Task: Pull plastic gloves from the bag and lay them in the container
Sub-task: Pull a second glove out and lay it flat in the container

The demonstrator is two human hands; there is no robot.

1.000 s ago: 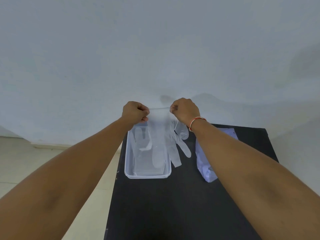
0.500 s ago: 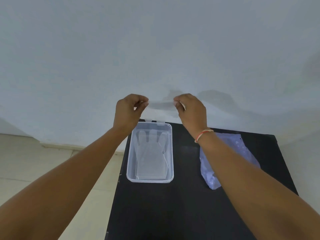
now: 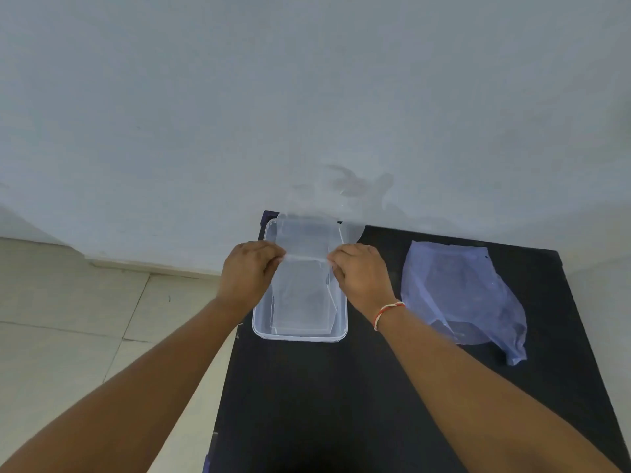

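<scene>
Reaching forward over a black table, the left hand and right hand each pinch one edge of a clear plastic glove, stretched above the open clear container. Right of it lies the crumpled bluish bag.

- Both hands reach over a clear plastic container that sits on a black table.
- The left hand and the right hand each pinch one side of a thin clear glove, stretched between them above the container.
- The glove's far end fans out past the container's back rim, toward the wall.
- A crumpled bluish bag lies on the table to the right, apart from the container.
- A red and white thread circles the right wrist.
- Pale floor tiles show on the left.
</scene>
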